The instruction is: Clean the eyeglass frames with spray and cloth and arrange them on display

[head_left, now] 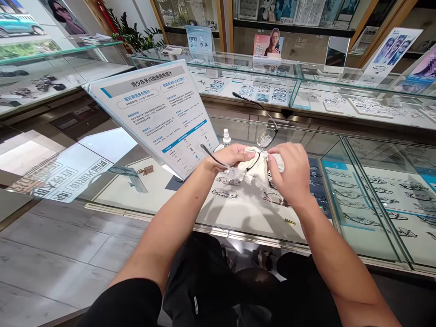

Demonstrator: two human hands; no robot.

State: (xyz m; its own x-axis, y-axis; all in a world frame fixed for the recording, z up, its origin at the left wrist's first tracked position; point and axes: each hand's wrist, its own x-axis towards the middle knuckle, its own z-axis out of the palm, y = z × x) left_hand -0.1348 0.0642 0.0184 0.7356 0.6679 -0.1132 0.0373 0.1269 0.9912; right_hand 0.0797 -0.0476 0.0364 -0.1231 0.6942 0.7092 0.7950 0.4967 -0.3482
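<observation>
A pair of eyeglasses (266, 138) with thin dark frames is held over the glass counter, both temples unfolded. One lens faces up at the far side; a pale cloth (258, 176) is bunched around the nearer one. My left hand (235, 155) is closed on the cloth and that lens, its thumb pressed on top. Beside the bridge, my right hand (292, 169) has its fingers bent together against the eyeglasses and the cloth's edge; its fingertips are partly hidden. Just beyond my left hand stands a small white spray bottle (226, 137).
A large printed board (158, 120) leans on the counter at left. Several eyeglasses (225, 193) lie under my hands, near a small gold-coloured piece (289, 221). Glass display cases (368, 213) extend right and behind. A brown keychain (146, 170) lies left.
</observation>
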